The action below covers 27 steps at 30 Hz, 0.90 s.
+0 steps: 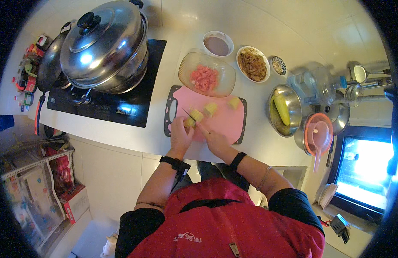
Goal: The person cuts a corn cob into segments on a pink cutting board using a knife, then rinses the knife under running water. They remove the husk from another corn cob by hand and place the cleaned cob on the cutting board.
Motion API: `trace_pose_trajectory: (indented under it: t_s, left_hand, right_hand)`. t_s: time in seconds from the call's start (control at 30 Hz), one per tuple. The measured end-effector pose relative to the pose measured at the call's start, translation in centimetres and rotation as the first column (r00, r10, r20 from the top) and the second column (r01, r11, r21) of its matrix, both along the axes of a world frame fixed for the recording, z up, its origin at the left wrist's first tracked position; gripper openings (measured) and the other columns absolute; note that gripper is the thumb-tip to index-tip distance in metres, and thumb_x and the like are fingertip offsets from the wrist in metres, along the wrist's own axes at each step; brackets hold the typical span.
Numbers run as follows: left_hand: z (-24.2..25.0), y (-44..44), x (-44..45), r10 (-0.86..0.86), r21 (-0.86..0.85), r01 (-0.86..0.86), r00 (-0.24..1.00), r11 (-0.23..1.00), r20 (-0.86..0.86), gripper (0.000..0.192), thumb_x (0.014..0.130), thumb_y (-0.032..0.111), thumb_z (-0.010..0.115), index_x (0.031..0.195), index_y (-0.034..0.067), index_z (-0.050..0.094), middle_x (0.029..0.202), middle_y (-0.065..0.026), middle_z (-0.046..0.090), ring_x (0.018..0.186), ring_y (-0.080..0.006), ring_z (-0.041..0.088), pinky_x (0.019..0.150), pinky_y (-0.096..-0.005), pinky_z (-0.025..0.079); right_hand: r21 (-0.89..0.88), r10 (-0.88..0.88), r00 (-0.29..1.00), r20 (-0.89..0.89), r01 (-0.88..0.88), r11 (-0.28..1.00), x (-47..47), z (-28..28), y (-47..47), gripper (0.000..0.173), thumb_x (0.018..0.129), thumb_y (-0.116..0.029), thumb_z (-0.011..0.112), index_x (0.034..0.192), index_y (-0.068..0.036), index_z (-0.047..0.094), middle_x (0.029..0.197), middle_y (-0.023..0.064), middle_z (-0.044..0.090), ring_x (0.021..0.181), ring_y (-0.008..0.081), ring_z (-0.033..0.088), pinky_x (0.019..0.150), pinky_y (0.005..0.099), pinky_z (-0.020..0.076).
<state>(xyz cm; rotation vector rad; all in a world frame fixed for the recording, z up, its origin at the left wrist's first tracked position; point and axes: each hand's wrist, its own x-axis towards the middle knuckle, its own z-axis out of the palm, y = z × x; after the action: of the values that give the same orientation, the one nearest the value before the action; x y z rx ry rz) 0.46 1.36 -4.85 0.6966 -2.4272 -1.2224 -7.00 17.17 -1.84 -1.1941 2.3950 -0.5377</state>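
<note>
A pink cutting board with a dark rim lies on the counter before me. My left hand presses a pale yellow-green vegetable piece against the board's left part. In my right hand is a kitchen knife, its thin blade across the vegetable at my left fingertips. Two more chunks rest farther right, one near the middle and another near the upper right corner. Just behind the board, partly over its far edge, a clear glass dish holds chopped pink raw meat.
A lidded steel pot stands on the black cooktop at left, beside a frying pan. Bowls of brownish liquid and brown strips sit behind. To the right, a steel bowl holds a long green vegetable.
</note>
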Motion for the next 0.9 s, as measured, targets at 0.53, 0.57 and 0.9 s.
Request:
trace_pose_trajectory:
  t_s: [0.53,0.57,0.9]
  left_hand:
    - [-0.4,0.7,-0.5,-0.087,-0.273,0.086,0.996,0.958,0.009,0.043,0.065,0.009,0.073,0.101,0.001,0.050,0.098,-0.0182,0.055,0.093,-0.0366,0.053,0.081,-0.0443,0.045]
    - [-0.6,0.7,-0.5,-0.079,-0.266,0.072,0.997,0.961,-0.014,0.043,0.065,0.009,0.073,0.100,0.002,0.050,0.097,-0.0179,0.056,0.093,-0.0364,0.053,0.080,-0.0445,0.045]
    - [0.3,-0.5,-0.2,-0.025,-0.136,0.026,1.000,0.990,0.010,0.039,0.071,0.015,0.074,0.100,0.002,0.052,0.098,-0.0159,0.055,0.094,-0.0346,0.052,0.081,-0.0422,0.043]
  right_hand:
    - [0.259,-0.003,0.998,0.060,-0.013,0.966,-1.1,3.7,-1.7,0.017,0.090,-0.011,0.044,0.101,0.000,0.049,0.085,0.0237,0.066,0.077,0.0396,0.066,0.068,0.0511,0.0515]
    - [0.259,-0.001,0.995,0.103,-0.026,0.966,-1.3,4.4,-2.0,0.017,0.090,-0.011,0.044,0.101,0.000,0.049,0.085,0.0236,0.066,0.078,0.0395,0.066,0.069,0.0509,0.0514]
    - [0.100,-0.187,0.965,0.183,0.171,0.980,-1.0,4.7,-2.5,0.025,0.094,-0.023,0.045,0.106,-0.002,0.049,0.091,0.0271,0.063,0.087,0.0438,0.062,0.074,0.0532,0.0482]
